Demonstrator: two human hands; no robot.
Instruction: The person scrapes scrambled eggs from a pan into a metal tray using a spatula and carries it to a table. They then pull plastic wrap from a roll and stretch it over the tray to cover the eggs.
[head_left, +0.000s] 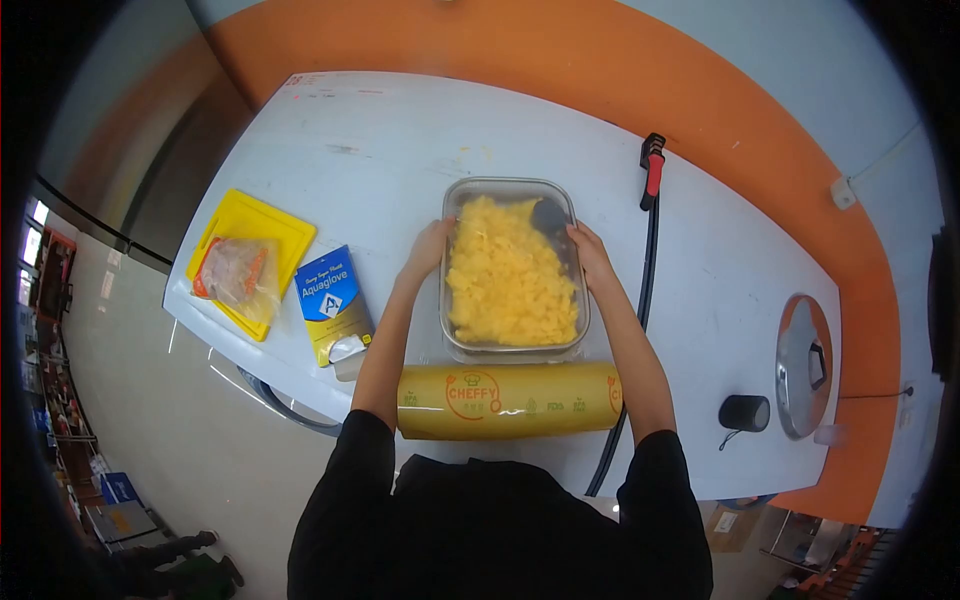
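Two hands show in my one head view, one on either side of a clear container (512,352) that sits mid-table, just beyond a roll of cling film (510,401) lying crosswise at the near edge. The left hand (428,250) rests on the container's left rim and the right hand (590,255) on its right rim. On both, the fingers lie close together along the edge, though I cannot tell whether they actually clasp it. Yellow food (510,285) in chunks fills most of the container. To the left on the white table (380,150) I see a blue glove box (330,298) and a yellow cutting board (250,222) with a filled bag (235,277) on it. A black cable (645,290) runs along the right side.
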